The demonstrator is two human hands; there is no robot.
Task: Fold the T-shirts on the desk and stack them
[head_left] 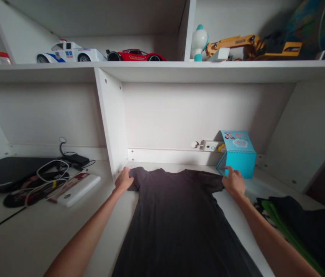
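A dark T-shirt [176, 219] lies spread on the white desk, its collar toward the back wall and its lower end running out of view at the bottom. My left hand [124, 179] is closed on the end of the left sleeve, beside the upright panel. At the other side my right hand [234, 181] pinches the end of the right sleeve, just in front of a blue desk calendar [240, 163]. Both sleeves are stretched outward, and the shirt lies mostly flat with slight creases.
Folded dark and green clothes [292, 219] lie at the right. A black laptop [12, 173], tangled cables [50, 177] and a white-and-red box-like device [77, 188] sit at the left. Behind is a power strip [211, 146]. Above, a shelf [151, 69] carries toy vehicles.
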